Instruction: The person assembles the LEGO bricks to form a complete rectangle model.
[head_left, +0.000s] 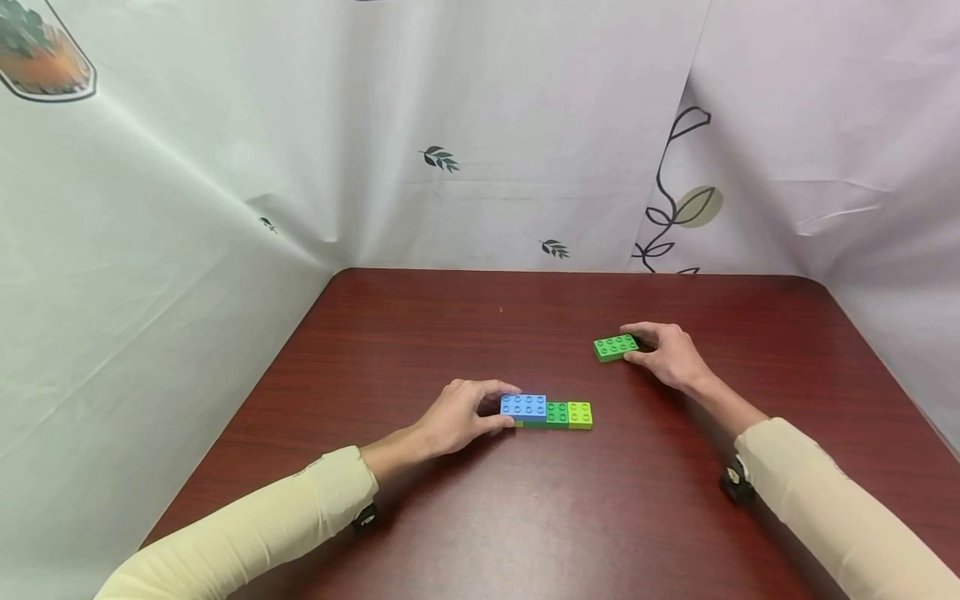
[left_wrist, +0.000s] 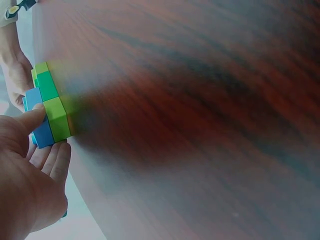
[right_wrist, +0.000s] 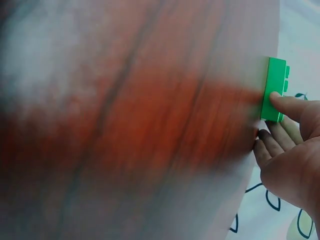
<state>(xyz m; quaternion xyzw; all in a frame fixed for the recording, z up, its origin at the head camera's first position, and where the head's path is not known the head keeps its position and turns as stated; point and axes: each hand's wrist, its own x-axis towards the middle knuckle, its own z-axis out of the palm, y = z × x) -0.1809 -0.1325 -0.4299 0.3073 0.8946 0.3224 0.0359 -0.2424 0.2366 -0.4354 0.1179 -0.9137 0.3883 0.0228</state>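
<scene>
blue brick [head_left: 523, 405] pinched by left hand [head_left: 459, 417], green brick [head_left: 614, 346] by right hand [head_left: 670, 357], nearer far table edge [head_left: 480, 278]; blue could be skewed by uneven pressure.

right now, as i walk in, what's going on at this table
A person's left grip holds a blue brick on top of a row of green and lime bricks on the table. Their right grip pinches a separate green brick, farther back and to the right. I can't tell if that one touches the table.
</scene>
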